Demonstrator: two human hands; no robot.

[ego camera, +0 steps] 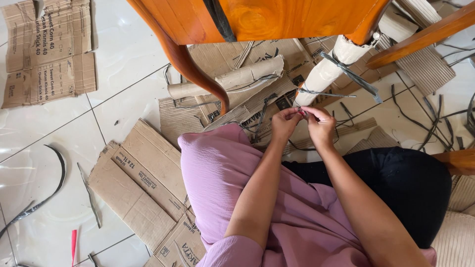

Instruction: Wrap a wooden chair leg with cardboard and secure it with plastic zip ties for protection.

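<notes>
Left hand [285,121] and right hand [320,126] close together in the middle of the scene, fingertips meeting, both pinching a thin dark strap [321,93] at the low end of a paper-wrapped chair leg [326,70]. Strap wound around this wrapped leg, just beyond the hands, loose ends out to the right. Orange wooden chair [277,19] at the far side, another curved leg [190,66] to the left, bare. Flattened cardboard [143,183] on the white tiled floor [44,148], near left. Rolled cardboard [232,79] beyond the hands. Dark strap scraps [435,123] at far right.
</notes>
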